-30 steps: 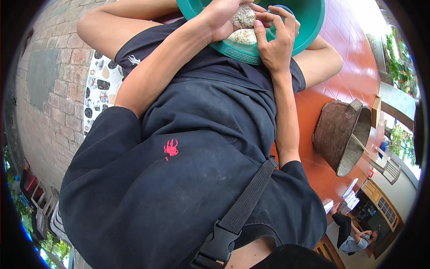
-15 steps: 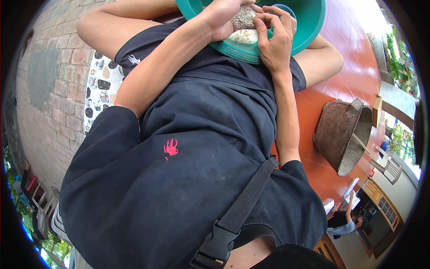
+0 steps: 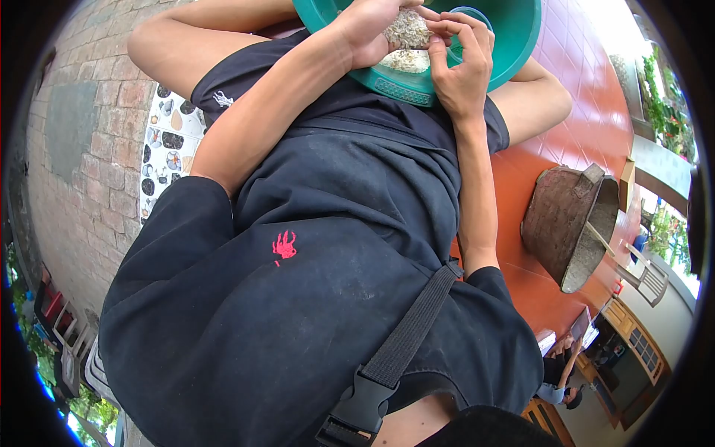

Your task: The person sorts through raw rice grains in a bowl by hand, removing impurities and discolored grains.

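A teal plastic basin (image 3: 514, 56) rests on my lap. Over it, my left hand (image 3: 366, 33) is curled around a clump of pale, rice-like grains (image 3: 408, 30), holding it up. My right hand (image 3: 463, 67) is beside the clump, its thumb and forefinger pinched together at the clump's right edge; whatever lies between those fingertips is too small to make out. Below the clump, more whitish grain (image 3: 406, 61) shows in the basin. A clear cup with a blue rim (image 3: 477, 13) stands partly hidden behind my right fingers.
A worn, dark tub (image 3: 562, 223) with a stick in it sits on the red tiled floor (image 3: 506, 186) to the right. A pebble-patterned tile edge (image 3: 173, 141) and brick paving (image 3: 104, 149) lie to the left. Another person (image 3: 562, 380) is at the lower right.
My right fingers have shifted slightly to the right and pinch closer at the clump's edge. My left hand stays put. The other person has moved lower, with a dark flat object now in view.
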